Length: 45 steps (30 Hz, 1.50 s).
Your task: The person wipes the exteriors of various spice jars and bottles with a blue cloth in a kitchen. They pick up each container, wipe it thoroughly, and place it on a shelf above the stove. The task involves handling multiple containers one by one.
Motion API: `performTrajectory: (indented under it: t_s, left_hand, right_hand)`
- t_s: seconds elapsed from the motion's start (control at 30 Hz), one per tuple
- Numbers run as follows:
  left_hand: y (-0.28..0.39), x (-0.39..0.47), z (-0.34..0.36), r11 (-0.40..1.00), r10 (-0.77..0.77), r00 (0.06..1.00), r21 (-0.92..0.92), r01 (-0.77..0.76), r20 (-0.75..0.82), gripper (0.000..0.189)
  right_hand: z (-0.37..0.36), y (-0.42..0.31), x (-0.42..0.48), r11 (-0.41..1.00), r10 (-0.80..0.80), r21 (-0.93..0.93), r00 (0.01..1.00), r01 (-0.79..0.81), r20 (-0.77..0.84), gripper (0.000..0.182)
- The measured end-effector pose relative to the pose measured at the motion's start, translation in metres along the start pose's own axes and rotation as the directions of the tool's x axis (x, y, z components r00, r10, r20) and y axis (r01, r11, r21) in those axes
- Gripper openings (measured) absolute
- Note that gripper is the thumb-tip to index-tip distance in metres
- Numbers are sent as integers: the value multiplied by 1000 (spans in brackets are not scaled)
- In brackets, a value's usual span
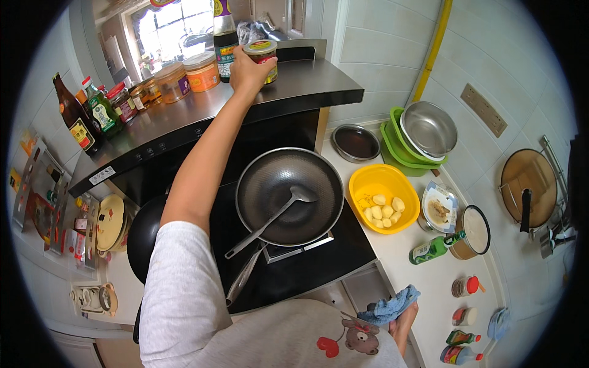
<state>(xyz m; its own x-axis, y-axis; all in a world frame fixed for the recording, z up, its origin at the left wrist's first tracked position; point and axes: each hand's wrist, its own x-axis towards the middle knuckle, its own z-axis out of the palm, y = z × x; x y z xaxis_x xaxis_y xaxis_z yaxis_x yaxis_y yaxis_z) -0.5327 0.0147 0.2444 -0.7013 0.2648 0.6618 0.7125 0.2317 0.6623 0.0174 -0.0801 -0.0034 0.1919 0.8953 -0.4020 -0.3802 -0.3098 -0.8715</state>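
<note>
My left hand (248, 71) reaches up over the range hood and grips a glass jar (261, 49) with a pale lid, beside a tall dark sauce bottle (225, 50). At the lower right, my right hand (404, 322) holds a blue cloth (391, 307); part of the hand is hidden by the cloth. A wok (285, 161) sits on the cooktop between the arms, with a metal spatula (271, 221) lying in it. To its right, a yellow basin (409, 184) holds several peeled pale pieces.
Bottles and jars, including a clear tub (172, 85), line the steel range hood (299, 78). On the right counter are a bowl of dark liquid (356, 142), stacked green basins (393, 133), a plate (439, 207), a green bottle (432, 250) and small seasoning jars. Another black pan (145, 239) is at left.
</note>
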Motion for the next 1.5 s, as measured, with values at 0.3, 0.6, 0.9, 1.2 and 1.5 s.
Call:
performTrajectory:
  t_s: [0.3, 0.6, 0.9, 1.2, 1.5]
  left_hand:
    - [-55, -4, -120, 995, 80, 990, 60, -74, -112, 82]
    - [-107, 14, -145, 979, -40, 991, 193, 65, -130, 86]
    - [-145, 34, -141, 969, 96, 983, 241, -55, -159, 79]
    - [-127, 38, -110, 938, 255, 966, 257, -233, -55, 70]
    - [20, -113, -110, 889, 431, 900, -209, -408, 73, 64]
  right_hand:
    - [7, 1, 3, 999, 5, -38, 997, -2, 81, 13]
    - [17, 6, 2, 999, 38, -10, 993, -37, 115, 12]
    - [5, 10, -2, 999, 32, -12, 994, -31, 103, 13]
    - [-13, 17, -2, 993, 42, 104, 989, -57, 139, 13]
    - [-5, 17, 1, 976, -25, 201, 884, -78, 466, 19]
